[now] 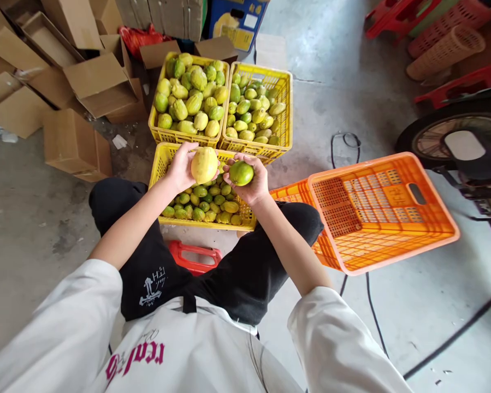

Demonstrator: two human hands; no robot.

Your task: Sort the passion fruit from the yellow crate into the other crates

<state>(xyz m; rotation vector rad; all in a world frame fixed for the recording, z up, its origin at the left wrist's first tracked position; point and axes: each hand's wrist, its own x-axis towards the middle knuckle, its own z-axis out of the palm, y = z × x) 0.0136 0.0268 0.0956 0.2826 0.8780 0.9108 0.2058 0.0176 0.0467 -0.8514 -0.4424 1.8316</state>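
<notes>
left grip: curled around a large yellow fruit, which i hold at its far end towards twelve o'clock. right grip: cupped under a smaller green fruit, at three o'clock from the yellow one. both are held above the near crate, which contains more fruit. whether my fingertips meet between the two, i cannot tell.

beyond it, at eleven o'clock, stands the left rear crate, heaped; at one o'clock, the right rear crate, part filled. an orange basket lies at three o'clock.

step in hand, in my judgement: handling and comparing two pieces. the next move calls for separate control of each grip and a low, gentle release, since a drop could bruise fruit.
</notes>
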